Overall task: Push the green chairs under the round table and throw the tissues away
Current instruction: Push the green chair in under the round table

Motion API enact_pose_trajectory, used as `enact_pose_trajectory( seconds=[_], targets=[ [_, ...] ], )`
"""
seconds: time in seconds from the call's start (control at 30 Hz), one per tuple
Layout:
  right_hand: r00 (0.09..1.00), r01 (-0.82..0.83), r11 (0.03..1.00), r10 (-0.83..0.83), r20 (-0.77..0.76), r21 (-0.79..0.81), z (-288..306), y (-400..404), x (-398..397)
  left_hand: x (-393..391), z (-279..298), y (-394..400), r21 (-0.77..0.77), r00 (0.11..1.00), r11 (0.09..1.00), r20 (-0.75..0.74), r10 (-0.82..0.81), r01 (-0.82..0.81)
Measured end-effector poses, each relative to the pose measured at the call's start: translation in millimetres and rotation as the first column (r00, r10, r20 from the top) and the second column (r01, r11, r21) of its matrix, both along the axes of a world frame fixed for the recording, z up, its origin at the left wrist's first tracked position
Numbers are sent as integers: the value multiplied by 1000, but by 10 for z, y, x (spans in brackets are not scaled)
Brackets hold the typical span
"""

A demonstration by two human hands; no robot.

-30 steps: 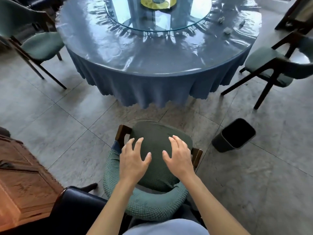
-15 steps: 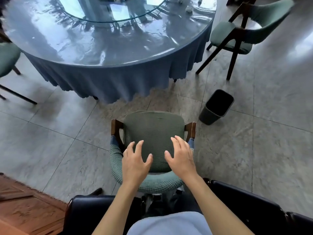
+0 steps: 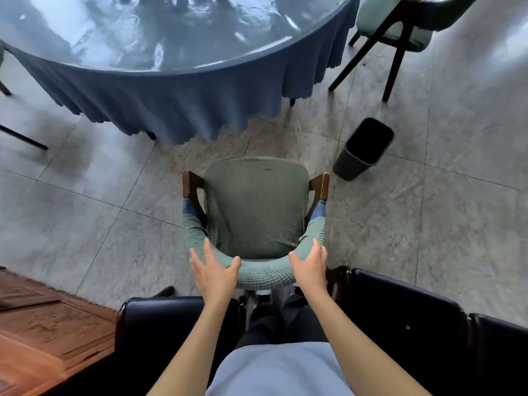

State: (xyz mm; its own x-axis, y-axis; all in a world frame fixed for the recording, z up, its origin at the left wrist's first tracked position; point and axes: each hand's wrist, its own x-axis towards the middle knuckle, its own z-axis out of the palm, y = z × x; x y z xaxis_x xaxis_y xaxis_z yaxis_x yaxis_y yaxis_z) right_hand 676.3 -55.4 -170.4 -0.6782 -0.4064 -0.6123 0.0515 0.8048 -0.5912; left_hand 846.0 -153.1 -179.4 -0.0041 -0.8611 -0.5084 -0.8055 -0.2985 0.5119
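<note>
Left hand point(image 3: 215, 271) spread over the left end of the curved backrest, fingers fairly straight and apart, thumb reaching across the top edge toward the seat; resting on the rail rather than wrapped round it. Right hand point(image 3: 310, 268) laid over the right end of the same rail, fingers draped down its outer face; whether curled into a real grip, cannot tell. Hands well apart from each other, one on each end of the curve, at about the same reach.

Chair point(image 3: 254, 212) directly ahead of both hands, standing on the tile floor point(image 3: 85, 212), seat pointing away toward the table point(image 3: 171, 90). Front edge of the seat short of the hanging blue cloth, a strip of bare floor between. Axis from backrest to seat front runs nearly straight at the table edge, perhaps a touch to the left. Neither hand nearer; an even push from both should send it straight in, judged from the symmetric placement.

Bin point(image 3: 364, 148) on the floor to the right of the chair, near its right armrest yet apart, likely outside the path. Second green chair point(image 3: 400, 27) farther right by the table, also not tucked in. Dark seats point(image 3: 400, 324) close at either side of the legs. Tissues not in view here.
</note>
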Motion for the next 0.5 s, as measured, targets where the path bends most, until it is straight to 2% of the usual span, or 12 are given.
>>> enact_pose_trajectory(
  seconds=[0.1, 0.27, 0.37, 0.5],
  targets=[
    [955, 245, 969, -247, 165, 29, -108, 13, 77, 61, -52, 29, 49, 987, 990, -78, 138, -134],
    [752, 531, 843, -513, 413, 80, -272, -4, 255, 100, -86, 51, 169, 919, 928, -162, 359, -332],
    [624, 622, 777, -569, 535, 101, -296, 18, 320, 83, -94, 62, 293, 835, 852, -225, 503, -434],
    [638, 609, 788, -556, 532, 93, -327, 46, 306, 61, -128, 65, 463, 668, 712, -291, 685, -529]
  ],
)
